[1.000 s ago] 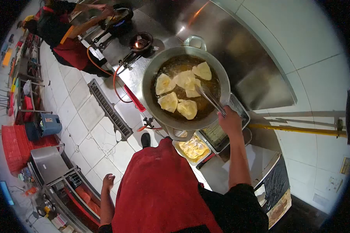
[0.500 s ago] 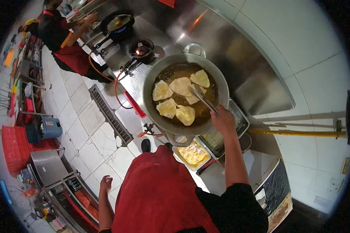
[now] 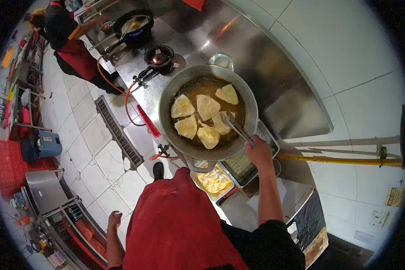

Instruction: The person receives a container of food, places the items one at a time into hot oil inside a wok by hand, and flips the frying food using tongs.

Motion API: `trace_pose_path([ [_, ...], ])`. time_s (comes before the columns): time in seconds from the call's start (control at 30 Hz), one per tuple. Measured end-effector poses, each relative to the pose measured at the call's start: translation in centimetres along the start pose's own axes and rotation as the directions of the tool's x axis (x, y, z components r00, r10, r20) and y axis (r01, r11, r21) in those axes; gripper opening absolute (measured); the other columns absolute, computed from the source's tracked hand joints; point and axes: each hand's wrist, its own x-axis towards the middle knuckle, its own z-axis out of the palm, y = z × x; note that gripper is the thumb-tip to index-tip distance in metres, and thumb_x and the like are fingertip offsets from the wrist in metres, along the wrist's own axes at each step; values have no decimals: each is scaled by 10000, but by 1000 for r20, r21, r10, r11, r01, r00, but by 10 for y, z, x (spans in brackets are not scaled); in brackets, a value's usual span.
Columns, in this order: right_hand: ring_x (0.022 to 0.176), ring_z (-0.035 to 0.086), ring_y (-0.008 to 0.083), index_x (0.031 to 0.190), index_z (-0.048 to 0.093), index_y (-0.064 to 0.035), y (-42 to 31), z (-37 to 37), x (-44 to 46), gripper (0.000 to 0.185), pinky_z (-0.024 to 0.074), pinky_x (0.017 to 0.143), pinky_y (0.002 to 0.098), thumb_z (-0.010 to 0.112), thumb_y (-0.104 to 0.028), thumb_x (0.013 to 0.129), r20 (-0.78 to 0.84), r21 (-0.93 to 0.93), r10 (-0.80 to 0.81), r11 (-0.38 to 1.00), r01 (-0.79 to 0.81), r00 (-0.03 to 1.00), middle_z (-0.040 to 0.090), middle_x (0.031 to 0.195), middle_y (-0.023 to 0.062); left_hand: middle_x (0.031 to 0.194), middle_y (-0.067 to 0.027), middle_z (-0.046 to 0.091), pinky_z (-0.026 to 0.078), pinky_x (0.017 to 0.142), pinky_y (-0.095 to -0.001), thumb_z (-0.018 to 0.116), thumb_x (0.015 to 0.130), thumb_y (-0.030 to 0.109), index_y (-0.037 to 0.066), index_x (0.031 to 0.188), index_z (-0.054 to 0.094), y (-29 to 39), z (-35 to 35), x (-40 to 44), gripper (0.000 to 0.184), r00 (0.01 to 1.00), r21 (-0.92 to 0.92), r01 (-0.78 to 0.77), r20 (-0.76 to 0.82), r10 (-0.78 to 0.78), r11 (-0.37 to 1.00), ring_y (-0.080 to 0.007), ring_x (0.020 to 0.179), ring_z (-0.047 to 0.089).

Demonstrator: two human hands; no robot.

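Note:
My right hand (image 3: 259, 152) is closed around metal tongs (image 3: 240, 129), whose tips touch a pale piece of dough (image 3: 220, 122) at the right of a large round pan (image 3: 166, 129). Several pale yellow pieces float in the brown oil (image 3: 197, 87), one of them (image 3: 227, 94) at the upper right, another (image 3: 183, 106) at the left. My left hand (image 3: 115, 218) hangs low over the floor beside the red apron, its fingers curled; nothing shows in it. Below the pan sits a tray of yellow pieces (image 3: 215, 181).
A lit burner (image 3: 159, 59) and a dark wok (image 3: 133, 28) stand on the steel counter, with an orange hose (image 3: 127, 104) at its edge. A co-worker (image 3: 76, 56) is at the wok. A wire-rack tray (image 3: 242, 167) lies right of the pan; a yellow pipe (image 3: 337, 159) runs along the wall.
The tongs have shifted a dough piece down and right, apart from the middle one. The view has moved slightly. The co-worker's arms have drawn back from the wok.

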Motion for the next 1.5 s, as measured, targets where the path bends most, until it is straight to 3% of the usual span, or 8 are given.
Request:
trace_pose_path([
  [0.23,964,603,393,1151,561,-52,-21,-36,12,426,485,837,481,572,-348,845,111,74,134,987,-143,985,631,1017,228,1008,-164,655,471,805,-325,645,835,182,12,1148,553,36,6,-9,367,997,-100,-73,12,74,992,-224,925,610],
  [0.3,960,604,388,1140,555,-52,-33,-36,20,404,484,828,483,573,-328,846,125,63,112,991,-121,986,632,1014,216,888,-101,640,454,676,-276,632,859,153,4,1148,541,43,8,-10,338,989,-3,-135,-53,135,991,-154,777,564],
  [0.43,941,610,385,1134,550,-48,-49,-18,35,393,485,816,484,572,-315,847,167,33,28,999,-34,985,633,1004,215,894,-107,640,457,678,-274,629,855,129,5,1141,546,39,9,-8,322,996,-112,-88,-27,85,990,-154,777,568],
  [0.5,936,612,379,1146,543,-46,-48,-2,41,396,487,811,476,569,-309,850,162,12,19,1000,-21,987,636,1011,200,1033,-162,652,467,818,-330,651,830,203,16,1158,547,31,8,-9,392,999,-98,-32,-13,31,995,-224,941,610],
  [0.8,947,607,379,1134,563,-66,-50,-27,16,393,483,822,467,594,-320,835,252,17,72,997,-79,965,642,1004,198,1070,-174,632,463,836,-334,653,824,235,2,1173,537,12,9,-25,435,999,-86,30,25,-28,996,-245,969,600],
  [1.23,943,600,402,1042,577,-48,-10,-28,-19,330,478,812,482,604,-293,824,135,63,48,996,-56,990,633,990,234,1000,-168,657,483,773,-334,664,823,220,-3,1130,548,8,11,-6,396,997,-108,-66,-32,63,992,-208,909,617],
  [1.33,914,609,403,1031,578,-53,-17,-36,-17,311,483,795,486,601,-284,826,161,110,96,987,-114,982,644,958,223,939,-157,669,491,743,-316,661,834,239,6,1131,553,38,7,-19,393,996,39,-82,-24,83,996,-206,856,630],
  [1.5,906,621,389,1072,586,-56,12,-25,-10,336,493,786,476,604,-280,822,98,-39,3,999,1,995,652,949,211,937,-158,664,490,736,-321,663,822,257,17,1144,555,43,2,-13,415,997,-3,-72,-36,72,997,-215,838,623],
])
